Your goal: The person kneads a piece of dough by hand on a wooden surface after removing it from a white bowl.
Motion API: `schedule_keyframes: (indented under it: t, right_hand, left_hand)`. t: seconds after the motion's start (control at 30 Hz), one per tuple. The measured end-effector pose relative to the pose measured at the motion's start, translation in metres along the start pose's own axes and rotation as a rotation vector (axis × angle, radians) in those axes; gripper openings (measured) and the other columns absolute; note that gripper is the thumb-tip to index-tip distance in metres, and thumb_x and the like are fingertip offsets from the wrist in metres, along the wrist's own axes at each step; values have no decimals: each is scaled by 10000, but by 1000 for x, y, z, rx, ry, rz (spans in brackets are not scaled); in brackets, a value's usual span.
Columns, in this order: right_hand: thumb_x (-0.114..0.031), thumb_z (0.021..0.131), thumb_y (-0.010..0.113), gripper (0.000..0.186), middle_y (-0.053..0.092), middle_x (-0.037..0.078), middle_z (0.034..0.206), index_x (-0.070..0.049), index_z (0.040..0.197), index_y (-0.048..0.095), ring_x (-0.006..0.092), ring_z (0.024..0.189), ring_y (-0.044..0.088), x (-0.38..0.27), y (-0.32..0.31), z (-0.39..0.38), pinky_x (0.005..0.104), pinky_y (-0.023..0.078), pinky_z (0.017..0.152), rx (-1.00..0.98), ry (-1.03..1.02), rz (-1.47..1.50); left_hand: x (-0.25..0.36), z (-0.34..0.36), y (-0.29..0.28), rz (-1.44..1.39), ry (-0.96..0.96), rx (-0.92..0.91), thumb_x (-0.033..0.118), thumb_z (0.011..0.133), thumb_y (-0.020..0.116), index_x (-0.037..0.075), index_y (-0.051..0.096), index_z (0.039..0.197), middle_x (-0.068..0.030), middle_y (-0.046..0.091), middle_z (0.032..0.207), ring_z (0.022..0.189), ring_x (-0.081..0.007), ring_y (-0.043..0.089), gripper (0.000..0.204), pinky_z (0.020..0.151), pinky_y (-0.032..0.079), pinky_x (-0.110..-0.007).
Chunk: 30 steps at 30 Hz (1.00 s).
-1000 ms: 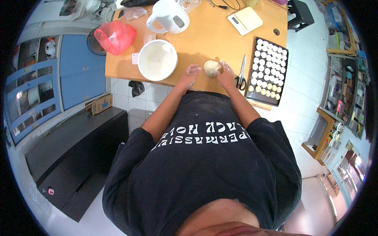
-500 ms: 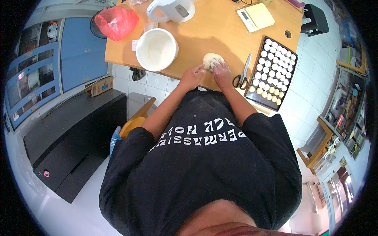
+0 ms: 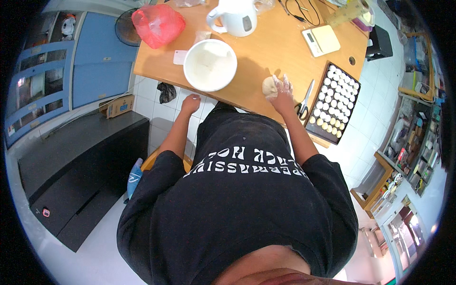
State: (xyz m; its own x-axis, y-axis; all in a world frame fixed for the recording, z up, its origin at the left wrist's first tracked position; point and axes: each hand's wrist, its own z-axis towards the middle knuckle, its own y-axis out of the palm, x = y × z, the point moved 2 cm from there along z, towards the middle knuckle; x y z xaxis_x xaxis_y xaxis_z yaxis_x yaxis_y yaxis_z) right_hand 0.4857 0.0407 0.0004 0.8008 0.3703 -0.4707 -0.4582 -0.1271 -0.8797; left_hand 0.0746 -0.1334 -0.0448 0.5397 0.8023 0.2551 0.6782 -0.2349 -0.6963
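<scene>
On the wooden table [image 3: 256, 54] rests a pale ball of dough [image 3: 269, 88], close to the near edge. My right hand [image 3: 282, 90], whitened with flour, lies against the dough's right side, its fingers stretched out and apart. My left hand [image 3: 191, 103] hangs off the table's near edge, left of my body, with its fingers curled in and nothing seen in them. A deep white bowl [image 3: 210, 83], dusty with flour inside, stands left of the dough. Scissors with black handles [image 3: 302, 110] lie right of my right hand.
A dark tray [image 3: 345, 127] with rows of small white balls sits at the right edge. Farther back are a kitchen scale [image 3: 321, 41], a white electric kettle [image 3: 240, 19], a red plastic bag [image 3: 159, 26] and a black cable [image 3: 297, 18]. A wooden chair [image 3: 152, 159] stands at left.
My left hand has left the dough and dropped leftward past the table edge. The right hand's fingers have spread at the dough. The whole view has shifted, showing more of the table's far side.
</scene>
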Motion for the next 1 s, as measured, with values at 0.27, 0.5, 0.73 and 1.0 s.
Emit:
schedule_keyframes:
  t: [0.27,0.5,0.73,1.0]
  right_hand:
    - [-309,834,772,641,576,243,1452,-69,1409,624,429,1360,522,-6,46,3,520,372,1191,-78,267,-67]
    - [-181,828,798,677,606,232,1423,45,1421,563,356,1343,560,-95,17,45,447,453,1130,150,399,138]
    - [-112,839,748,710,534,201,1504,65,1479,497,287,1385,529,-133,75,37,390,423,1158,393,799,795]
    - [-136,814,749,688,505,218,1541,-44,1468,555,373,1418,485,-74,118,-10,438,374,1203,219,893,418]
  left_hand:
    - [18,50,-85,-132,126,253,333,945,676,90,659,1312,-203,714,1231,1151,-380,676,441,1011,513,-469]
    - [41,106,-118,106,392,325,265,877,775,180,595,1425,-154,528,1471,1346,-351,506,583,1053,465,-524]
    - [29,145,-134,317,654,382,208,792,838,218,536,1495,-99,459,1549,1430,-330,414,765,1066,420,-614]
    - [72,148,-164,571,677,208,221,694,865,187,634,1348,-60,564,1446,1390,-301,471,694,1012,469,-577]
